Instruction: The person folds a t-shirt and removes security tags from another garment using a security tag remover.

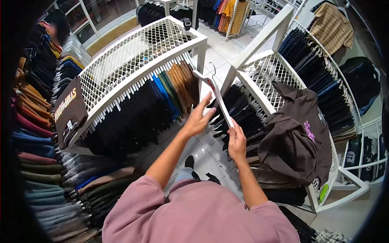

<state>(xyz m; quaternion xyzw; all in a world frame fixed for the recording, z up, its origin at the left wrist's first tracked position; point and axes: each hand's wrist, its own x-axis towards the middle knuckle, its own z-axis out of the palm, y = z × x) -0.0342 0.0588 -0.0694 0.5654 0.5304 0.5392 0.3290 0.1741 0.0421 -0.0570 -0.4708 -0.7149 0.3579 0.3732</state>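
Note:
A white clothes hanger point(222, 103) with a metal hook and a small red mark is held up in front of me over the aisle. My right hand point(237, 142) grips its lower end between thumb and fingers. Close to the left of the hanger, my left hand point(197, 118) is open, its fingers and thumb apart. To my right, dark brown hooded sweatshirts point(289, 139) lie in a heap on a white mesh rack, one showing pink lettering.
A white mesh-topped rack point(137, 67) with trousers hanging below stands ahead on the left. A folded dark shirt point(72, 109) with pale lettering drapes over its corner. Hanging clothes point(38, 162) line my left side. The second mesh rack point(253, 87) flanks the tiled aisle point(208, 141) on the right.

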